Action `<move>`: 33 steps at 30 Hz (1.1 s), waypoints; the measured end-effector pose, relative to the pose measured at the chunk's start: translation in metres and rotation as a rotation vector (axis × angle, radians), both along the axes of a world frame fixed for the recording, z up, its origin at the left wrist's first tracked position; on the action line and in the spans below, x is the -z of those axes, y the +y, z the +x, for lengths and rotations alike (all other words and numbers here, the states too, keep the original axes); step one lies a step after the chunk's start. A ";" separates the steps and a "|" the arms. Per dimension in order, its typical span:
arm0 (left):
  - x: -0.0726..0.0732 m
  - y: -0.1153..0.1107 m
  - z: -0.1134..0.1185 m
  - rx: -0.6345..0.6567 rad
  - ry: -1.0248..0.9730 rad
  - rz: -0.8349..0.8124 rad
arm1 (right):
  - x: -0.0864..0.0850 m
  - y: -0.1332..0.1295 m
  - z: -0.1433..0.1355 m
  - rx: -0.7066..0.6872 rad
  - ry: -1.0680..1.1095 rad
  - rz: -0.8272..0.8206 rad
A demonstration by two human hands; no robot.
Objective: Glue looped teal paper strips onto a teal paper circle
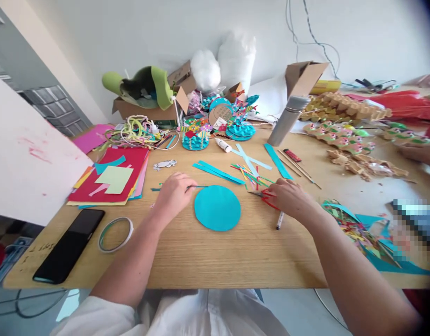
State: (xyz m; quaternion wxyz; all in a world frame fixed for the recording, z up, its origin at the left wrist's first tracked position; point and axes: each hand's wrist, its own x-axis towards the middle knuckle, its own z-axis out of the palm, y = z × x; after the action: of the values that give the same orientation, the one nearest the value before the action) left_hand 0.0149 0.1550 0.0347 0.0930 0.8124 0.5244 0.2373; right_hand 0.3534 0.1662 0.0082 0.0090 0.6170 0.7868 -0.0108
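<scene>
On the table lies a round blue paper disc [217,208]. My left hand [176,192] is closed just left of it, its fingertips pinching a narrow blue paper strip [201,186] that reaches along the disc's upper edge. To the right of the disc, my right hand [289,199] grips red-handled scissors [267,198], their tips pointing left toward the disc. A marker pen [279,220] lies partly under that hand. Beyond the hands are more blue strips [218,172] and a pile of thin coloured paper strips [253,176].
At left are a stack of coloured paper [113,161], a black phone [69,246] and a tape roll [116,234]. Paper scraps [362,233] lie at right. Behind stand decorated blue crafts [195,135] and a grey bottle [287,122]. Another person's hand [419,153] is at far right.
</scene>
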 end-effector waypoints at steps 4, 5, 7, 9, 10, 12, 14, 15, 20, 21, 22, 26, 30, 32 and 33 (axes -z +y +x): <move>0.005 -0.005 0.012 0.106 -0.047 0.061 | -0.022 -0.016 -0.048 -0.051 0.494 -0.052; 0.005 -0.007 0.015 0.129 -0.053 0.081 | -0.025 -0.020 -0.065 -0.108 0.615 -0.082; 0.008 -0.008 0.019 0.167 -0.071 0.128 | -0.027 -0.025 -0.095 -0.240 0.703 -0.072; 0.011 -0.008 0.019 0.183 -0.088 0.178 | -0.025 -0.024 -0.119 -0.302 0.694 0.001; 0.012 -0.007 0.018 0.178 -0.092 0.197 | -0.023 -0.022 -0.127 -0.312 0.664 0.042; 0.015 -0.003 0.012 0.139 -0.074 0.210 | -0.022 -0.016 -0.137 -0.300 0.573 0.112; 0.019 0.001 0.004 0.052 -0.006 0.184 | -0.022 -0.009 -0.141 -0.278 0.481 0.155; 0.021 0.004 0.000 0.000 0.035 0.166 | -0.023 -0.005 -0.141 -0.270 0.443 0.167; 0.032 0.023 -0.013 -0.138 0.146 0.146 | -0.028 0.015 -0.140 -0.270 0.344 0.120; 0.034 0.027 -0.014 -0.156 0.159 0.152 | -0.028 0.019 -0.138 -0.257 0.347 0.113; 0.036 0.031 -0.015 -0.175 0.173 0.159 | -0.029 0.024 -0.135 -0.234 0.359 0.116; 0.043 0.041 -0.016 -0.198 0.227 0.169 | -0.034 0.041 -0.115 -0.103 0.426 0.184; 0.050 0.042 -0.014 -0.133 0.284 0.128 | -0.039 0.069 -0.092 0.064 0.350 0.190; 0.051 0.039 -0.013 -0.115 0.301 0.106 | -0.037 0.092 -0.088 0.100 0.316 0.176; 0.050 0.038 -0.013 -0.111 0.305 0.099 | -0.035 0.105 -0.090 0.111 0.301 0.171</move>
State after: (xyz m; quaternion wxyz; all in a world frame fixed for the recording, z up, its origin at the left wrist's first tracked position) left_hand 0.0024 0.1925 -0.0154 -0.0411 0.8123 0.5644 0.1413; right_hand 0.2635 0.2712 0.0431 -0.1621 0.6493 0.7421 -0.0366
